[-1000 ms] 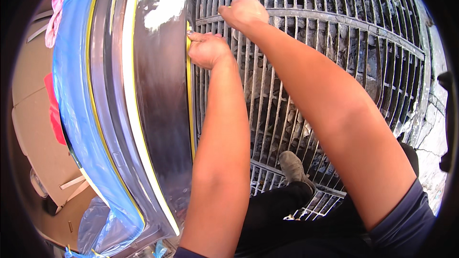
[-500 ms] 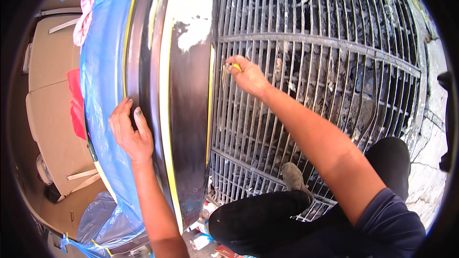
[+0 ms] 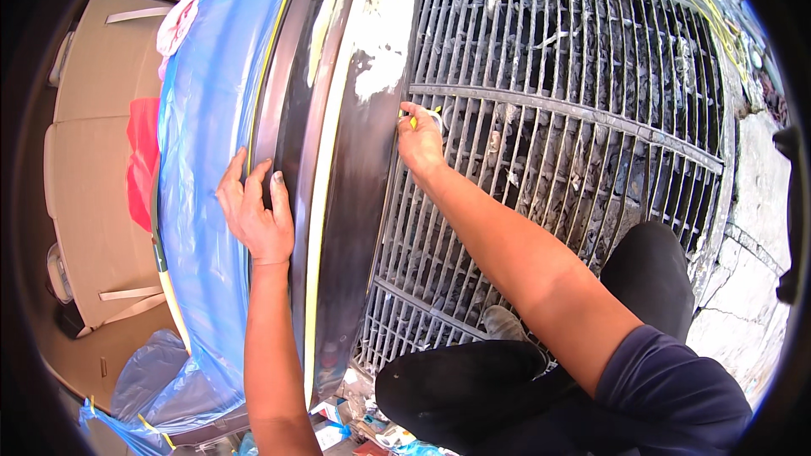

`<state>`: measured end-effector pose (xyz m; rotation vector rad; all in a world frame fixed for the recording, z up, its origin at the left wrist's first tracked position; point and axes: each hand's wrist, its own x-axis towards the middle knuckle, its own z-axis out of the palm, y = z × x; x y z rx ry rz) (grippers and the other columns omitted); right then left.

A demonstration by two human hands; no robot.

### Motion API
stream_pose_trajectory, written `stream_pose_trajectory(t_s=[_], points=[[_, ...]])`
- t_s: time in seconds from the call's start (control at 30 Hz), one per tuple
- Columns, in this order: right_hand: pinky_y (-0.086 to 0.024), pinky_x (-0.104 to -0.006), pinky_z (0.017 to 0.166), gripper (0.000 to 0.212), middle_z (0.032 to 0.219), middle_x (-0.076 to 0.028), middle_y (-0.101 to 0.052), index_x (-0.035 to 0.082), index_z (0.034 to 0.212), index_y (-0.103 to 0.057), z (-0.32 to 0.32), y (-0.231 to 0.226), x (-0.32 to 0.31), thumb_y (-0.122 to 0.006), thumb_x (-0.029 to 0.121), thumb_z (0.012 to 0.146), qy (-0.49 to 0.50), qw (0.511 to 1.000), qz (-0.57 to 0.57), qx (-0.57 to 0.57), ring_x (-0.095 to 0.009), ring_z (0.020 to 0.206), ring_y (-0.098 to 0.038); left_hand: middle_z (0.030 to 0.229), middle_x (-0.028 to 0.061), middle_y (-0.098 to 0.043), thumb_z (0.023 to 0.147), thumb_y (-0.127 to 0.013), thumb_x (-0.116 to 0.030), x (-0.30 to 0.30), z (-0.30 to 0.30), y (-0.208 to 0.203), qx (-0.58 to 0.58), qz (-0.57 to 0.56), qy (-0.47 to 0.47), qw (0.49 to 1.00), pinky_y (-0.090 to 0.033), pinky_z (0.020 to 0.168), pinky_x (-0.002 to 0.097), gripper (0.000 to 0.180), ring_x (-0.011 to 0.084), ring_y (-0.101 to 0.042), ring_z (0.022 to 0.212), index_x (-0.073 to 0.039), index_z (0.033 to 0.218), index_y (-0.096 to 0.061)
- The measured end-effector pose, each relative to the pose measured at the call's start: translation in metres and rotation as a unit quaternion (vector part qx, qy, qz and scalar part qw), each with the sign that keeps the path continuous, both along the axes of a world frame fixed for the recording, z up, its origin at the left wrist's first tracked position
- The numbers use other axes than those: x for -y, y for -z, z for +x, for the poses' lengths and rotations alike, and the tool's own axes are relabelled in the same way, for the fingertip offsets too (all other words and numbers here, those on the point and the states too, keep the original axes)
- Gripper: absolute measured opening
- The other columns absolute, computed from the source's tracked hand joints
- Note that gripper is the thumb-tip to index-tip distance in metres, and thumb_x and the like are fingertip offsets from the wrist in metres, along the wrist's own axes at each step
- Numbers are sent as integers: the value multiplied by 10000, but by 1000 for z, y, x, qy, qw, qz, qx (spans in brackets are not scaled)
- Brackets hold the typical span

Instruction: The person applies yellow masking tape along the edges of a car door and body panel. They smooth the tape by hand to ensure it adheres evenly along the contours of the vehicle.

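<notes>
Head view: left hand [image 3: 263, 213] spread, empty, by blue plastic film [image 3: 203, 118]; right hand [image 3: 421, 145] pinches yellow tape [image 3: 414, 122], ideally under even tension.

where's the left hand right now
In the head view, the left hand is left of centre, at the border between the blue plastic sheet and the dark bodywork, left of the right hand.

On my remote feed I see blue sheeting [image 3: 207, 110], a dark panel [image 3: 355, 194] blotched with white, yellow tape [image 3: 316, 245], a red cloth [image 3: 144, 165], a pink cloth [image 3: 182, 17], and a grating [image 3: 545, 102] striped in grey
</notes>
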<state>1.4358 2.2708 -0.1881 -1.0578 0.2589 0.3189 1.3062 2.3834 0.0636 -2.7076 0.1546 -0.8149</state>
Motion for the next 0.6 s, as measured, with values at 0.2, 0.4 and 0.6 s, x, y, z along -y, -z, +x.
stream_pose_trajectory(t_s=[0.2,0.4,0.6], points=[[-538,-396,1051,362,1268,-198,-752,60,1474,-657,-3,-1,-8,-545,148,1140,26,999,-19,-28,-287,1157,-710,1523,187,-646,977,-773,-156,-1,1,0,-1,-3,-6,1000,-458,1159,510,226,409,-584,1372,-55,1176,-812],[-497,-276,831,329,1034,-1,-690,52,1458,-657,-4,-11,-10,-546,77,1149,64,997,2,-32,-76,915,-584,1523,186,-642,973,-772,-161,0,2,0,-3,1,-10,1000,-455,1161,512,218,410,-580,1376,-65,1163,-820],[-539,-290,924,294,1116,-24,-726,67,1410,-701,9,0,18,-594,84,1136,-24,989,131,-70,-103,996,-642,1522,189,-641,975,-764,-171,0,3,0,-9,4,0,1000,-444,1169,517,222,411,-571,1379,-66,1161,-824]])
